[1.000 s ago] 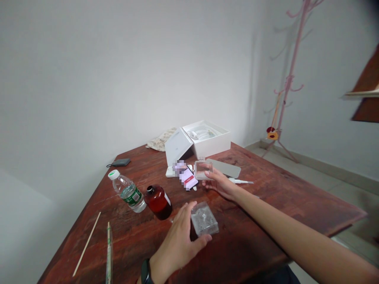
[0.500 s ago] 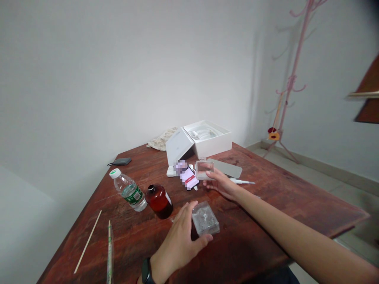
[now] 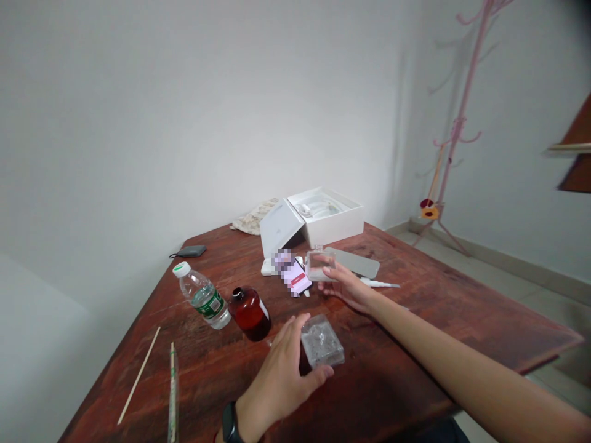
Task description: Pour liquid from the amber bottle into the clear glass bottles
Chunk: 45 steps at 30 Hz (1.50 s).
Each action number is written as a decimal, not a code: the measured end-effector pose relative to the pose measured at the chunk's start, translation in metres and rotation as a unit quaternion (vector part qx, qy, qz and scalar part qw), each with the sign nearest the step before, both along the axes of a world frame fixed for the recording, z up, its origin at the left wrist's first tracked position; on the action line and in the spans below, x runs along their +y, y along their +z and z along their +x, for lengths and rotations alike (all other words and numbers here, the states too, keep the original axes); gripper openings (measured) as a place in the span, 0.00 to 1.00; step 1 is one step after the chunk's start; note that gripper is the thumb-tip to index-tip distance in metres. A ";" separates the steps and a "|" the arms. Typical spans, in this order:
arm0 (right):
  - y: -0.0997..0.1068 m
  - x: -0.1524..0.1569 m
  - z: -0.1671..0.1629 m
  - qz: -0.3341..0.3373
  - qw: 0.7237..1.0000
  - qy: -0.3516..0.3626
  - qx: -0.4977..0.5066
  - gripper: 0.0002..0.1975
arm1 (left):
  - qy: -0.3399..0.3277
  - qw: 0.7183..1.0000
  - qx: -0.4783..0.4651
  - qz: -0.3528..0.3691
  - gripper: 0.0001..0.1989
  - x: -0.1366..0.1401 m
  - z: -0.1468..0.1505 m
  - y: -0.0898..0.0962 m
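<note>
My left hand (image 3: 289, 366) curls round the left side of a clear square block (image 3: 323, 341) that looks like glass or plastic and lies on the table. Its index fingertip is at the block's far left corner and its thumb along the near edge. Farther back, my right hand (image 3: 346, 286) grips a small clear square bottle (image 3: 319, 264) with a short uncapped neck, held upright just right of a lit phone (image 3: 298, 280). A brown bottle (image 3: 250, 314), uncapped and partly filled with dark liquid, stands beyond my left hand.
On the wooden table (image 3: 443, 295) are a water bottle (image 3: 203, 295), a thin stick (image 3: 139, 375), a wrapped pair of chopsticks (image 3: 173, 394), a grey case (image 3: 192, 251), an open white box (image 3: 335, 227), a grey flat panel (image 3: 357, 263) and a white pointed tool (image 3: 379, 283).
The view has shifted very slightly, moving everything a little to the right in the picture. Both hands keep their places on the block and the small bottle.
</note>
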State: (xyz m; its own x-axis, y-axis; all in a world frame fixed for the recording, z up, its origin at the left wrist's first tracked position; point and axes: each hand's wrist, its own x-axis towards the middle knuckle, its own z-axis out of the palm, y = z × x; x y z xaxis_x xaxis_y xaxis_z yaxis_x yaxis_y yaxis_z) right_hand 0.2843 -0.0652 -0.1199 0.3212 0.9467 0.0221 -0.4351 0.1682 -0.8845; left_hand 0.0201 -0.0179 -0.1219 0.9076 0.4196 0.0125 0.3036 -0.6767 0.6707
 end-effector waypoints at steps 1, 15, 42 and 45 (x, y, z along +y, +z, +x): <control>0.000 0.000 0.000 0.000 1.000 0.000 0.000 0.28 | 0.000 1.000 -0.001 0.000 0.48 0.000 0.000 0.000; -0.001 0.001 0.001 0.006 1.000 0.006 0.001 0.28 | 0.005 1.000 0.021 0.002 0.48 -0.001 0.003 0.001; -0.003 0.000 0.002 0.007 1.000 0.014 -0.003 0.25 | 0.003 1.000 0.001 -0.005 0.48 -0.001 0.002 0.001; -0.004 0.001 0.002 0.007 1.000 0.014 -0.002 0.25 | 0.003 1.000 0.003 -0.003 0.48 -0.001 0.002 0.000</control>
State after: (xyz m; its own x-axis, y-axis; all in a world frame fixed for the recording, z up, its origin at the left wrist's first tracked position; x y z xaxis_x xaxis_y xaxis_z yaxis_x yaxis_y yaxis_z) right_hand 0.2860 -0.0643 -0.1240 0.2954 0.9547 0.0361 -0.4361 0.1684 -0.8840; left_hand 0.0220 -0.0186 -0.1215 0.9049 0.4255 0.0035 0.3126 -0.6704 0.6730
